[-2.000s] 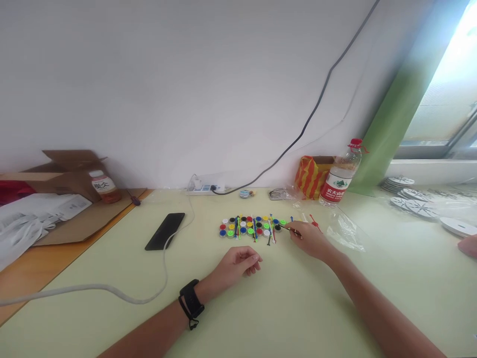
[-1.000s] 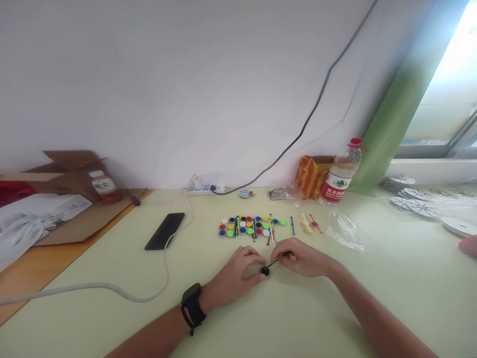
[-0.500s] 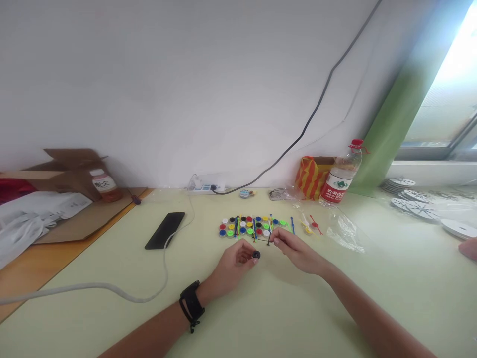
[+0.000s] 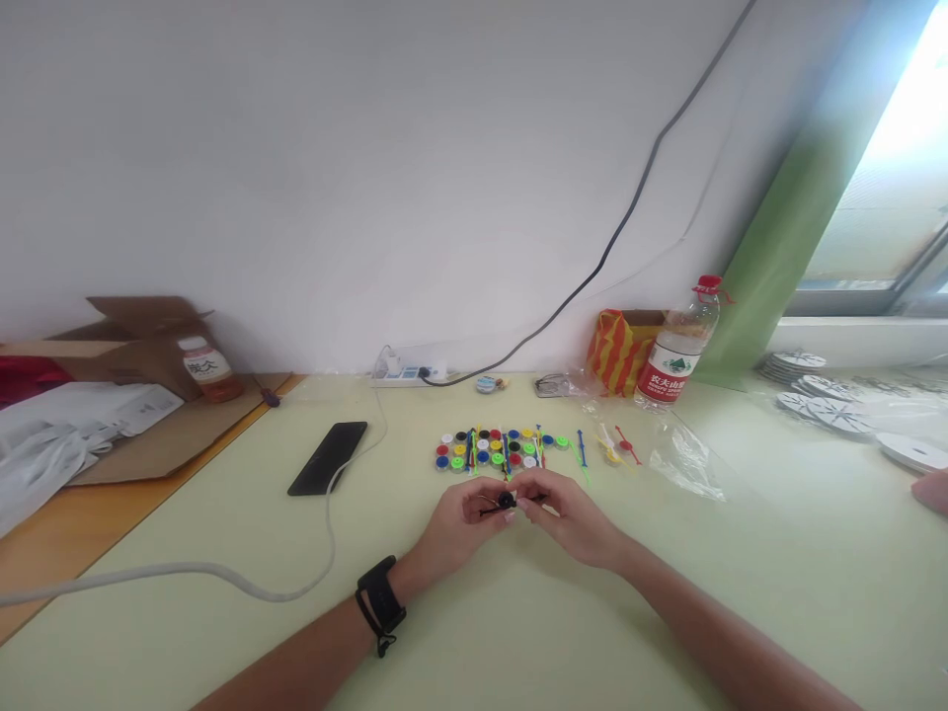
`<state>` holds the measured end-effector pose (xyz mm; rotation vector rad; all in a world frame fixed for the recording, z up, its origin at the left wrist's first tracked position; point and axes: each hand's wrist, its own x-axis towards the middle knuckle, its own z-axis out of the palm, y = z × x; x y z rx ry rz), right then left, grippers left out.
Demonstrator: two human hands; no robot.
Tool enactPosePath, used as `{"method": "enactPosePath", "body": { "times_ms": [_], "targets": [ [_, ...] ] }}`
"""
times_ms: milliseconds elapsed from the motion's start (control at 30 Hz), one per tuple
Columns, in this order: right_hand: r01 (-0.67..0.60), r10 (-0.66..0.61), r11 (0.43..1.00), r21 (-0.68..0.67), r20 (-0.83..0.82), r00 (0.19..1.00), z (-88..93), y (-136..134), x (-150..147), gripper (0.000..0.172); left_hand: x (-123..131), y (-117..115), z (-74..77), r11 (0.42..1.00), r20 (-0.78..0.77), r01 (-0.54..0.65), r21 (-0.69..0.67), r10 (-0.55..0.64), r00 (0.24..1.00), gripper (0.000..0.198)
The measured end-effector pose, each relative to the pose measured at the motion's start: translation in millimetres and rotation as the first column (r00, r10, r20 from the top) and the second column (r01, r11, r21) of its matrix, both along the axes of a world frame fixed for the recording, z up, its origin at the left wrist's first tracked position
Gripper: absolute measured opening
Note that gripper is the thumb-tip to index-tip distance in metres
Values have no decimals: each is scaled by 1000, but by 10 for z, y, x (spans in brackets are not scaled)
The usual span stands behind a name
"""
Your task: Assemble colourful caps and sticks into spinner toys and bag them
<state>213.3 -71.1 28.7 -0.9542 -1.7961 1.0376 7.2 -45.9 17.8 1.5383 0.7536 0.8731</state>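
My left hand (image 4: 457,521) pinches a small black round piece (image 4: 505,500) between thumb and fingertips, just above the table. My right hand (image 4: 567,520) meets it from the right, its fingers closed on a thin black pointer (image 4: 487,512) that lies across the round piece. Whether the two are joined I cannot tell, since fingertips cover part of them. Beyond my hands, round caps (image 4: 483,457) in several colours stand in rows, with coloured pointers (image 4: 507,452) lying between them. A blue pointer (image 4: 582,449) and a red pointer (image 4: 628,444) lie to the right.
A black phone (image 4: 327,458) and a pale cable (image 4: 222,570) lie on the left. A power strip (image 4: 407,375) sits by the wall. Behind on the right stand a water bottle (image 4: 672,360) and a striped bag (image 4: 617,355). Printed discs (image 4: 836,415) are stacked farther right.
My right hand has moved left and down with the black pointer, bringing it against the black round piece. My left hand has barely shifted.
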Motion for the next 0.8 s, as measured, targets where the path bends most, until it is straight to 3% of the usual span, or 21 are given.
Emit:
{"method": "enactPosePath", "body": {
  "times_ms": [467,800],
  "targets": [
    [45,-46,999,27,34,998,52,-27,-19,14,11,-83,56,998,0,45,37,-45,999,28],
    [38,-46,997,72,121,992,66,1,56,17,4,-80,70,998,-16,-28,63,29,999,33]
  ]
}}
